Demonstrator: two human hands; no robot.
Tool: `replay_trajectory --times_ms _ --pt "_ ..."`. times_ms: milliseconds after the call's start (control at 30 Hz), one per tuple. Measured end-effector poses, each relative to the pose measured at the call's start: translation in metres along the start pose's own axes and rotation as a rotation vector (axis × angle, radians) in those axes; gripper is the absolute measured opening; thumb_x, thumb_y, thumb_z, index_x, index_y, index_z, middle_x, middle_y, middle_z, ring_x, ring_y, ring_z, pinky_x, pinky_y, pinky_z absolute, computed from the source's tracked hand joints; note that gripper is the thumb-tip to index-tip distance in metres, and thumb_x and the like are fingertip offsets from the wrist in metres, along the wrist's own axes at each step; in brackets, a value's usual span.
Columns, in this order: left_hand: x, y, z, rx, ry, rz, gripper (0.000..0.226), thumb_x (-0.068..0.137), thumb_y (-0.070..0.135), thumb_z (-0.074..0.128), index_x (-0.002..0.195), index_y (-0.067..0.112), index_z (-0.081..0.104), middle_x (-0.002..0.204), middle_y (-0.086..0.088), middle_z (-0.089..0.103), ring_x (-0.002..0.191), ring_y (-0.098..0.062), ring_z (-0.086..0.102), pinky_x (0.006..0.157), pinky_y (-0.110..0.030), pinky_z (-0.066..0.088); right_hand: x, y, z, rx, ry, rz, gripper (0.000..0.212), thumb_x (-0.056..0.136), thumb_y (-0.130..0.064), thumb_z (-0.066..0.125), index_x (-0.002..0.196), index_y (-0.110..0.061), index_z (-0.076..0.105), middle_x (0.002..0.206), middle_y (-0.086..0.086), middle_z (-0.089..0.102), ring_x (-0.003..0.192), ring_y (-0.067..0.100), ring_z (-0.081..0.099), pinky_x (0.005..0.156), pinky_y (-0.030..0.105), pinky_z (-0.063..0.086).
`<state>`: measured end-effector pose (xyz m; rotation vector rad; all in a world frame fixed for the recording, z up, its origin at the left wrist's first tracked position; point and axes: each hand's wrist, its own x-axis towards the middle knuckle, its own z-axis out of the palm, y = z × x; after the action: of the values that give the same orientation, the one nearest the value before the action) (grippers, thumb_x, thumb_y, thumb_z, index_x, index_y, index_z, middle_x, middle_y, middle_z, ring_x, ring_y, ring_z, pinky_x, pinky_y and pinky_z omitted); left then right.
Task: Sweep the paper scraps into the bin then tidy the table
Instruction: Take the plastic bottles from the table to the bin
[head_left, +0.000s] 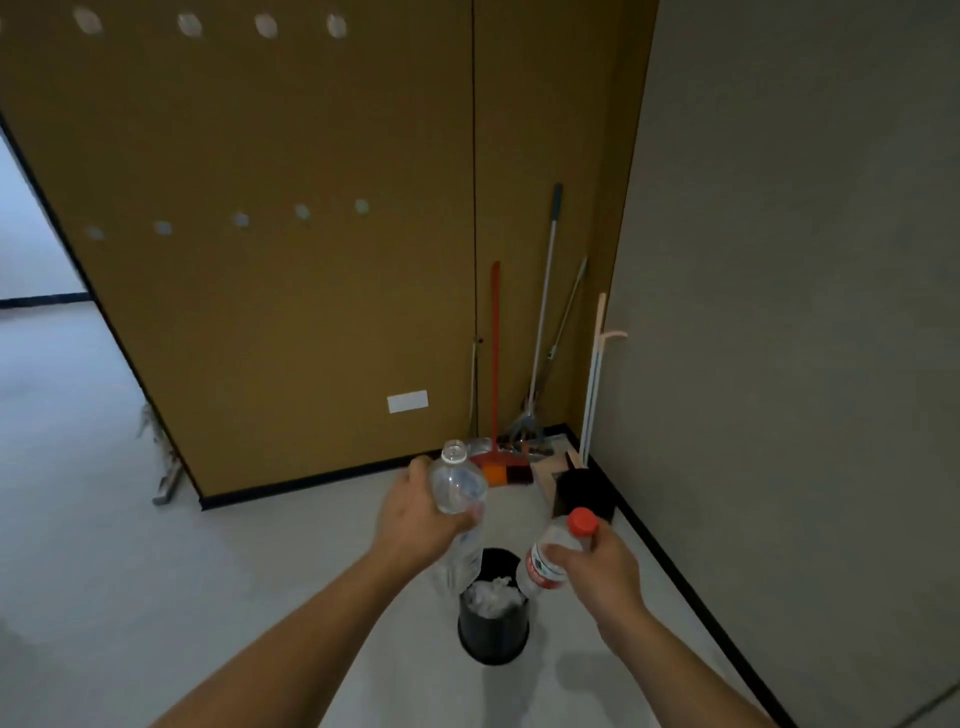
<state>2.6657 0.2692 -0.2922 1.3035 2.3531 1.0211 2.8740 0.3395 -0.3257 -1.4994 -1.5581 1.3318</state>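
Note:
A black bin (493, 636) stands on the grey floor below my hands, with white crumpled paper scraps (492, 596) inside it. My left hand (415, 519) grips a clear, uncapped plastic bottle (460, 488) around its upper part, above the bin's left rim. My right hand (597, 566) holds a second clear bottle (550, 561) with a red cap and a red-and-white label, above the bin's right rim. Both bottles look empty. No table is in view.
Brooms, a mop and a red dustpan (498, 457) lean in the corner where the brown panel wall (291, 260) meets the grey wall (779, 312). A second black container (584, 493) stands by the grey wall. Open floor lies to the left.

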Motion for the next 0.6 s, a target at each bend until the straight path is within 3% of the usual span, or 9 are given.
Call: replay_trajectory --times_ms 67,167,300,433,600 --pt "0.033 -0.013 0.02 -0.024 -0.014 -0.033 0.083 0.063 0.056 0.08 0.127 0.021 0.041 0.117 0.002 0.048 0.101 -0.015 0.051 0.081 -0.028 0.042 0.036 0.003 0.012 -0.033 -0.006 0.043 0.048 0.074 -0.018 0.082 0.118 -0.02 0.063 0.111 0.006 0.067 0.099 0.026 0.063 0.088 0.035 0.051" --pt "0.078 -0.037 0.056 -0.032 -0.047 -0.059 0.075 0.062 0.049 0.083 0.118 0.023 0.041 0.108 0.004 0.044 0.095 -0.013 0.049 0.076 -0.026 0.04 0.087 0.015 0.031 -0.091 -0.033 0.11 0.043 0.073 -0.015 0.08 0.113 -0.017 0.065 0.107 0.008 0.068 0.098 0.026 0.064 0.089 0.038 0.052" --pt "0.139 -0.079 0.111 -0.036 -0.117 -0.125 0.078 0.063 0.035 0.085 0.124 0.017 0.04 0.116 -0.003 0.048 0.103 -0.019 0.051 0.079 -0.028 0.044 0.154 0.04 0.062 -0.183 -0.069 0.2 0.044 0.069 -0.028 0.08 0.108 -0.013 0.064 0.102 0.007 0.069 0.099 0.026 0.065 0.092 0.035 0.05" --pt "0.195 -0.126 0.167 -0.093 -0.201 -0.239 0.077 0.062 0.026 0.086 0.124 0.014 0.043 0.115 -0.006 0.05 0.104 -0.024 0.053 0.079 -0.029 0.044 0.222 0.066 0.099 -0.193 -0.047 0.366 0.049 0.068 -0.019 0.085 0.111 -0.02 0.063 0.105 0.003 0.067 0.102 0.025 0.063 0.095 0.038 0.049" --pt "0.263 -0.18 0.213 -0.148 -0.241 -0.374 0.071 0.06 0.027 0.085 0.117 0.018 0.044 0.111 -0.002 0.052 0.098 -0.022 0.055 0.078 -0.037 0.05 0.307 0.087 0.151 -0.311 -0.067 0.517 0.057 0.068 -0.028 0.085 0.119 -0.021 0.062 0.109 0.001 0.068 0.102 0.022 0.063 0.091 0.033 0.05"
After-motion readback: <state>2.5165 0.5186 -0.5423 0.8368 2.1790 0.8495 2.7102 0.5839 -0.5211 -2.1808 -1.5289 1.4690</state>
